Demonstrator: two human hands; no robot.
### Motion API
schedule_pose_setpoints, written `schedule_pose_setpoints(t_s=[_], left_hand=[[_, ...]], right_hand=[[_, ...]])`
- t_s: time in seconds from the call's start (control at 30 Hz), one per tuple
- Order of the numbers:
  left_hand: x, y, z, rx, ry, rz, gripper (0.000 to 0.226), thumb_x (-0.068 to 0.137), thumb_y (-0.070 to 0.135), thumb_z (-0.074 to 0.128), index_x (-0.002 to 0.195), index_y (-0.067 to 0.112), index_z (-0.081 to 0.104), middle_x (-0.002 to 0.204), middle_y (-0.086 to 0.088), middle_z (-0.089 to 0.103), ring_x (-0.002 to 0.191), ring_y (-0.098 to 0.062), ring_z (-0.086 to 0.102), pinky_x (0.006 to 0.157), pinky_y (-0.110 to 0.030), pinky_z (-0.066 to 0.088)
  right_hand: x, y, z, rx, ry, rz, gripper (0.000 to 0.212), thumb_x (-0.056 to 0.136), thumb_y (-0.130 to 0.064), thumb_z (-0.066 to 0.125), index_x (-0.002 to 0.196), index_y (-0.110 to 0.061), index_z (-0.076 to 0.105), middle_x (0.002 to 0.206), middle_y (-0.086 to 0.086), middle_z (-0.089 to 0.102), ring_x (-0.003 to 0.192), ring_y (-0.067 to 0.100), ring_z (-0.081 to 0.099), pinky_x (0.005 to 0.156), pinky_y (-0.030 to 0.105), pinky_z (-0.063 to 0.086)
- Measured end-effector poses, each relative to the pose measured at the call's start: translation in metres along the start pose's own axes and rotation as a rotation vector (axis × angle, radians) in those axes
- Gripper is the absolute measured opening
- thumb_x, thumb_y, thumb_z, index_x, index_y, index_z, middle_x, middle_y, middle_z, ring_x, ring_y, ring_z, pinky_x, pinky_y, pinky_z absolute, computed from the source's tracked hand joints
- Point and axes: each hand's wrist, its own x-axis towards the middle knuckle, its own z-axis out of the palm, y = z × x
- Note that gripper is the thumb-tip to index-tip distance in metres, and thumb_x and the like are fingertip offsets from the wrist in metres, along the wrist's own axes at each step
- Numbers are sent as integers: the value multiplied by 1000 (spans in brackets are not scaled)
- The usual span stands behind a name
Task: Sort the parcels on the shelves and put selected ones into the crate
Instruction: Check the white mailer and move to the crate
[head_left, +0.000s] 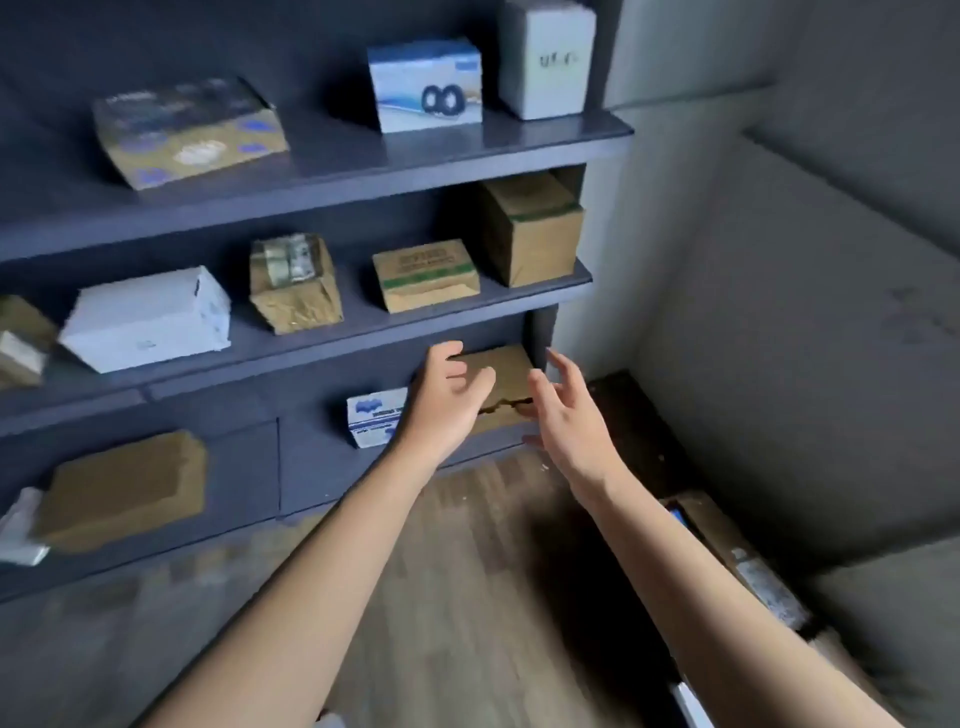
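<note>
A brown cardboard parcel (506, 374) with a torn front lies at the right end of the lowest shelf. My left hand (447, 400) hovers in front of its left side with loosely curved fingers, holding nothing. To the parcel's right, my right hand (563, 402) is spread with fingers apart, also holding nothing. Whether either hand touches the parcel is not clear. A white and blue box (374, 415) stands just left of my left hand. At the lower right, parcels (727, 551) lie in what may be the crate, mostly out of view.
The dark blue shelf unit (363, 161) carries several parcels: a white one (150, 317), small brown ones (423, 275), a taller brown box (530, 228), a blue and white box (426, 85). A flat brown parcel (124, 488) lies low left. A grey wall (779, 312) stands on the right above wooden floor (467, 545).
</note>
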Motion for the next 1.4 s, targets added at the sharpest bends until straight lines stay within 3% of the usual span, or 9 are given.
schedule_pose_setpoints(t_s=[0.13,0.2,0.33,0.4,0.57,0.7,1.1,1.23,1.4], left_hand=[[-29,-17,-129,-48,229,11,45,95,27,57,137,18,42,127,-3,54,103,-8,53,70,-8,39],[-49,-32,-196,-45,329,10,43,96,28,56,136,19,42,122,0,53,97,-3,50,66,-2,36],[-102,-74,-340,-53,488,-8,44,95,31,57,135,22,42,118,3,58,100,-6,54,90,-28,47],[-130,-100,-415,-71,550,-31,44,95,30,57,135,22,42,108,8,58,100,-8,55,98,-37,47],[-201,-168,-588,-78,707,-65,37,93,29,59,127,22,49,96,13,57,101,-14,59,98,-44,48],[-251,-219,-689,-152,817,-127,25,92,29,60,115,29,49,103,5,60,104,-14,60,98,-46,49],[-298,-326,-912,-163,1015,-232,28,94,20,59,120,14,53,115,-2,58,103,-17,57,90,-35,49],[-275,-375,-1012,-150,1027,-330,23,92,25,60,112,20,51,116,-11,62,103,-25,61,93,-48,52],[-238,-425,-1148,-129,1009,-377,28,88,27,64,112,19,53,107,-9,63,101,-26,64,91,-50,52]], right_hand=[[-36,-56,104,18,-231,-116,39,103,-34,41,141,-26,37,90,-15,56,88,12,62,81,29,54],[-60,-79,164,20,-351,-161,40,103,-36,41,141,-29,37,87,-14,57,94,23,65,83,37,55],[-117,-114,296,89,-504,-194,33,103,-33,42,136,-29,43,104,-9,61,94,6,66,79,33,54],[-149,-128,367,125,-537,-190,30,103,-32,42,133,-27,46,113,-1,63,95,8,67,82,37,55],[-237,-155,540,151,-662,-176,28,103,-31,42,129,-25,50,115,1,64,98,13,68,85,41,55],[-302,-176,647,174,-762,-157,21,103,-29,42,122,-26,52,108,0,64,92,12,67,72,30,55],[-384,-201,921,96,-969,-145,22,104,-29,42,123,-23,49,115,2,61,93,11,65,88,46,53],[-386,-197,1030,96,-993,-116,24,104,-27,41,126,-23,49,108,0,60,90,8,63,88,44,52],[-381,-204,1186,79,-990,-69,26,104,-25,40,128,-21,48,120,9,60,90,10,64,81,39,52]])
